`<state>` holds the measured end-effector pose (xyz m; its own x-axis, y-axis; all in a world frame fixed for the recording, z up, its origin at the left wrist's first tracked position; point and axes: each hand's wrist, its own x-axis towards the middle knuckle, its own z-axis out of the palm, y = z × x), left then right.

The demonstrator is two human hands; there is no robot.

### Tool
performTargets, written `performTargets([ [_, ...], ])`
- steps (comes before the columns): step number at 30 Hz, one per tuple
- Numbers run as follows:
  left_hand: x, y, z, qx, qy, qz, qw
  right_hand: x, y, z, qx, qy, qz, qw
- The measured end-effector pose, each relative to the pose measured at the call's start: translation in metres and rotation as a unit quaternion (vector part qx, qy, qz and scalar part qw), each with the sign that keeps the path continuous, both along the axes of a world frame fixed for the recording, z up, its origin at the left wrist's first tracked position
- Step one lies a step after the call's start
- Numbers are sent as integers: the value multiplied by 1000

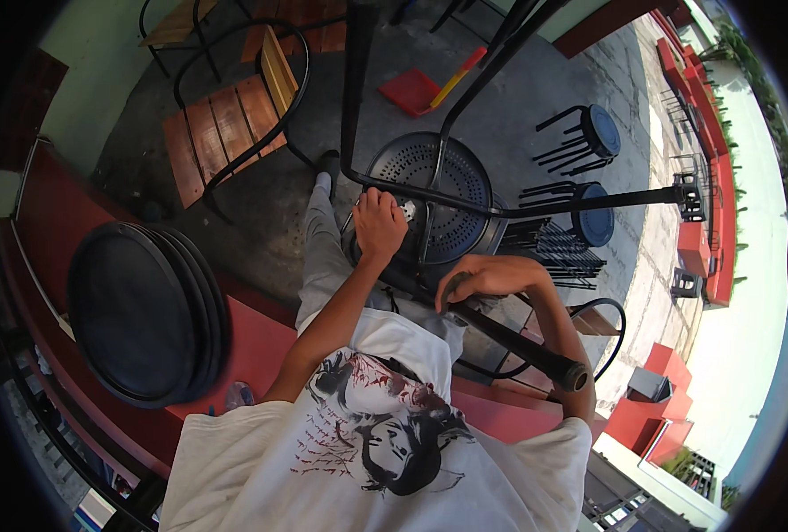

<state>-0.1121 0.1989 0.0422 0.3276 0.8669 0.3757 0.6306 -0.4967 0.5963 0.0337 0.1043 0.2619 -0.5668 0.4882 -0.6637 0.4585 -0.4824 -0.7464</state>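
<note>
A black metal stool lies tipped over in front of me, its tubular legs pointing out several ways. Its round perforated seat (465, 168) faces me behind the crossing leg tubes. My left hand (380, 226) is closed at the tube joint by the seat's left side, its fingertips partly hidden. A small bright spot shows beside those fingers, too small to make out. Bent at the wrist, my right hand (491, 275) curls over the near leg (527, 350), which ends in an open tube end at the lower right.
Stacked round black tops (137, 310) lean on a red ledge (252, 346) at left. A wood-slat chair (221, 133) stands beyond. A red dustpan (411, 91) with a yellow handle lies on the dark floor. Blue-topped stools (593, 213) are stacked on their sides at right.
</note>
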Motion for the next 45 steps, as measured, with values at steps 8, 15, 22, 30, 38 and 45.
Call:
performTargets([
  [8, 8, -2, 2, -5, -12, -19, 1000, 3, -15, 159, 120, 6, 11, 993],
  [15, 1, -1, 2, 7, -17, -4, 1000, -21, -42, 194, 355, -110, -22, 928],
  [22, 0, 1, -2, 9, 4, -7, 1000, -51, -75, 179, 615, -356, -97, 697],
  [30, 4, -2, 0, 16, -1, -10, 1000, -36, -124, 126, 720, -246, -445, 474],
  [38, 1, -1, -3, 38, 7, -10, 999, -61, -130, 134, 383, -41, -614, 689],
  [45, -5, 1, -7, 34, 7, -11, 999, -82, -127, 134, 444, 75, -562, 694],
])
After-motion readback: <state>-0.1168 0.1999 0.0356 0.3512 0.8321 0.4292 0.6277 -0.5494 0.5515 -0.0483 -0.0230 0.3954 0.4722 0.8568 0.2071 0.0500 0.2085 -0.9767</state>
